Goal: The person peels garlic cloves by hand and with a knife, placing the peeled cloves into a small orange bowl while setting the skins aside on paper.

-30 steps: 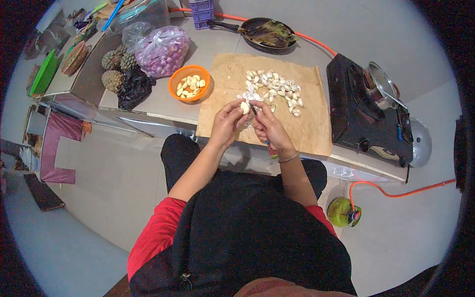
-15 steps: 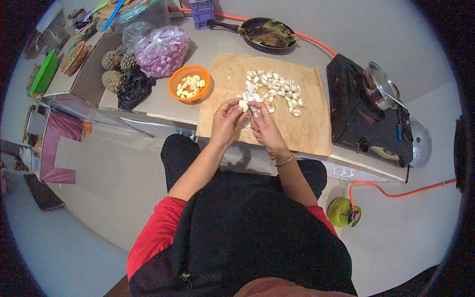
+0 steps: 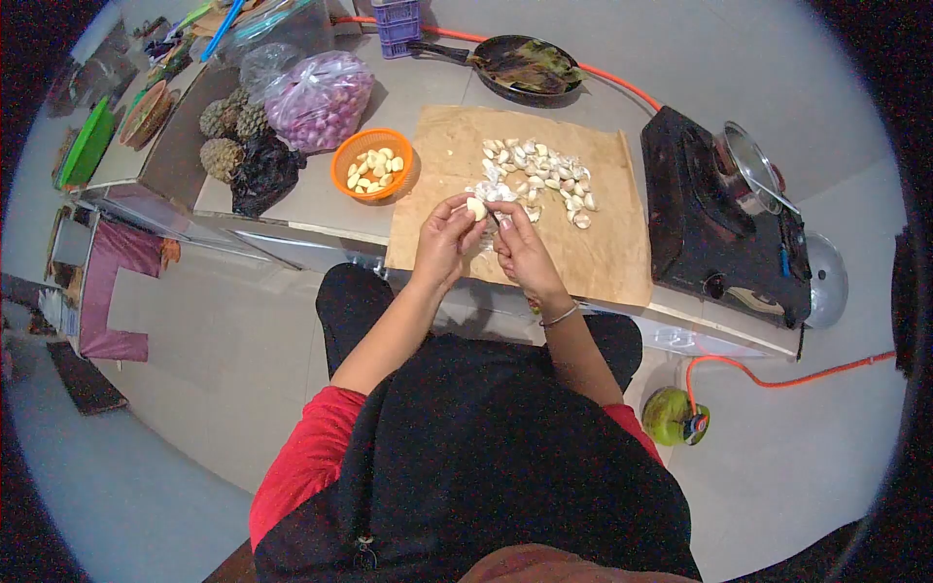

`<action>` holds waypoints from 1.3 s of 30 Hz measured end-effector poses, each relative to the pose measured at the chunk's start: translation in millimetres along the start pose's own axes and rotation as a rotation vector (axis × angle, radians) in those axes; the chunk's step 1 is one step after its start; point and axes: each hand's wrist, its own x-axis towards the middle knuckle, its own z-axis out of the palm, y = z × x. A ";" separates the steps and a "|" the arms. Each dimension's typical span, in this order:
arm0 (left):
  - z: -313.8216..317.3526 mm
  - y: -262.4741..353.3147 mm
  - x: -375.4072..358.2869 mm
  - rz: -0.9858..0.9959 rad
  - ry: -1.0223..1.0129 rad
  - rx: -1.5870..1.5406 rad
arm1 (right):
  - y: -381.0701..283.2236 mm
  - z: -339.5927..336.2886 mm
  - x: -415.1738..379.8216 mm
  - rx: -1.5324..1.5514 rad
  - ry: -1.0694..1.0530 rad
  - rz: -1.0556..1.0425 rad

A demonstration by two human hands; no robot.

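Observation:
My left hand (image 3: 443, 243) pinches a pale, peeled garlic clove (image 3: 476, 208) between thumb and fingertips. Close beside it, my right hand (image 3: 526, 257) is closed around a small knife (image 3: 495, 217); only a dark bit of blade shows at the clove, and most of the handle is hidden in the palm. Both hands are over the front part of a brown paper sheet (image 3: 612, 255). White garlic skins (image 3: 496, 190) lie just beyond the fingertips. Unpeeled garlic cloves (image 3: 552, 182) are scattered behind and to the right. To the left, an orange basket (image 3: 408, 167) contains peeled cloves.
A black gas stove (image 3: 685, 204) with a metal pot (image 3: 753, 175) stands at right. Behind the paper is a frying pan (image 3: 525, 68). A bag of shallots (image 3: 321, 102) and a black plastic bag (image 3: 264, 175) lie at left. A green gas cylinder (image 3: 671, 416) sits on the floor.
The clove has turned slightly in my left fingers, and my right thumb and the blade have shifted a little against it. Everything else stays in place.

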 end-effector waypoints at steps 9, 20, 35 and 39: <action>-2.6 -1.5 -0.3 -0.047 -0.017 -0.033 | -9.6 3.4 -5.4 0.087 -0.075 0.042; -12.4 -5.7 -0.1 -0.115 -0.040 -0.094 | -8.8 -6.3 -4.3 0.249 -0.189 0.087; -3.4 2.6 -3.0 -0.134 0.010 -0.061 | -18.3 -5.3 -7.4 0.117 -0.183 0.077; -9.0 1.9 1.3 -0.217 -0.060 -0.181 | 4.8 -4.8 0.2 -0.138 -0.100 -0.133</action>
